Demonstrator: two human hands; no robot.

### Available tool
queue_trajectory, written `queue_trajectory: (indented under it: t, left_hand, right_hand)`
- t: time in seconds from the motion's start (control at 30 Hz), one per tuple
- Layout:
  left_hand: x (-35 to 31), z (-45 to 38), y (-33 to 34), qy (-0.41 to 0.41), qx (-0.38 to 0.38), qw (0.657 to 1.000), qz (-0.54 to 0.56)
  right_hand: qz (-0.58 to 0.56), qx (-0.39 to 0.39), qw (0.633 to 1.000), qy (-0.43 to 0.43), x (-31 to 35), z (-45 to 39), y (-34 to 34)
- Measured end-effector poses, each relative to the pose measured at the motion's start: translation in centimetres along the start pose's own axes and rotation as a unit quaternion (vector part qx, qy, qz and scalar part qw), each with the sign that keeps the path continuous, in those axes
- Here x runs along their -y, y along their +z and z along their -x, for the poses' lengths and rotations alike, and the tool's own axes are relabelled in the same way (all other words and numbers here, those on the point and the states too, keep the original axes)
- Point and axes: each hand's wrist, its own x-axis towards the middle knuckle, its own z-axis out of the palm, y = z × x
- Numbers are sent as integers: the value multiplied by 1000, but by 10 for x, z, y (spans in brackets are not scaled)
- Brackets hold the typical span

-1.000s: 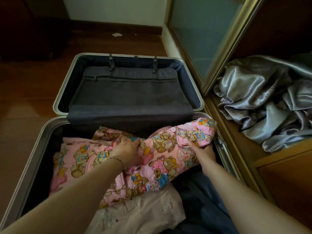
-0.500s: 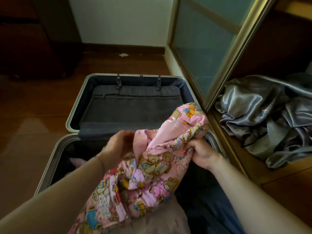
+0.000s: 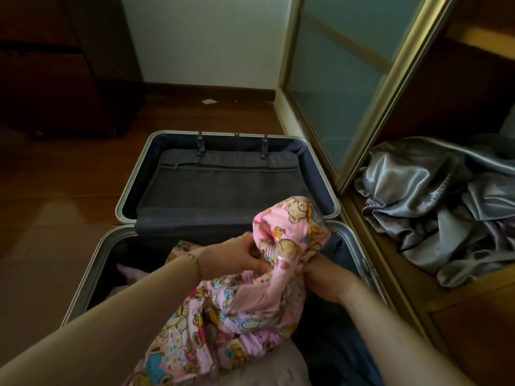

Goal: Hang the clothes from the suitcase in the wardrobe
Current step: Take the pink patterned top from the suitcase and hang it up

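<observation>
— So, where does this take place?
— On a dark brown wooden floor (image 3: 55,218), in the corner of a room with a pale wall (image 3: 206,37). A suitcase (image 3: 122,196) with silver edges lies open flat on the floor, its dark lining showing.
— And the wardrobe?
— Just to the right of the suitcase stands the wardrobe (image 3: 418,277), its frosted sliding door (image 3: 334,79) pushed back. A crumpled grey satin cloth (image 3: 434,207) lies on its bottom shelf.
— What are the hands doing?
— Both grasp a pink bear-print garment (image 3: 223,324), lifted above the near half of the suitcase. The left hand (image 3: 231,257), a bracelet at its wrist, pinches the fabric; the right hand (image 3: 328,280) clutches a bunch of it.
</observation>
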Motion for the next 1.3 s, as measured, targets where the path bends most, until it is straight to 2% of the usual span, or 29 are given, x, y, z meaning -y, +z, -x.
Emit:
queue_trajectory:
  t: [0.1,0.23,0.4,0.5,0.57,0.63,0.67,0.73,0.8,0.83,0.9,0.97,1.03,1.1,1.2,1.27,1.3]
  left_hand:
    - [5,-2,10,5,-39,999,-22]
    - [5,0,15,27,-144,989,23]
    - [-2,11,-21,13,-252,965,74]
    - [-28,20,-49,14,-267,964,14]
    - [-55,23,-65,39,-284,957,42]
    - [-80,25,-82,85,-320,940,81]
    - [-90,27,-88,97,-325,938,71]
    - [-94,30,-97,58,-320,945,-17]
    - [-81,29,-99,-30,-302,943,-137]
    - [-70,27,-99,-64,-289,942,-155]
    - [-47,24,-98,-102,-250,957,-105]
    - [-29,25,-98,-134,-198,970,-46]
    - [-13,27,-100,-169,-143,975,17]
    - [-3,26,-101,-182,-120,975,50]
    - [9,17,-100,-156,-188,969,40]
    - [15,11,-97,-138,-248,958,-39]
    - [14,10,-97,-128,-268,949,-104]
  right_hand:
    - [60,-51,997,8,-1,-2,8]
    - [126,-125,984,-8,1,1,2]
    - [162,-216,962,-41,10,11,-32]
    - [184,-182,964,-61,34,19,-44]
    - [161,-163,968,-105,58,19,-49]
    - [85,-166,970,-159,83,15,-53]
    - [56,-162,969,-179,92,12,-56]
    - [40,-148,970,-187,99,4,-56]
    - [92,-150,971,-160,91,-2,-52]
    - [143,-158,966,-145,83,-5,-50]
    - [212,-195,951,-118,65,-11,-47]
    - [224,-216,946,-91,47,-16,-46]
    - [233,-213,946,-72,39,-17,-45]
    - [231,-187,953,-52,33,-20,-47]
    - [324,-116,938,30,26,-25,-50]
    - [418,-74,902,81,13,-33,-53]
    - [451,-76,885,83,11,-37,-54]
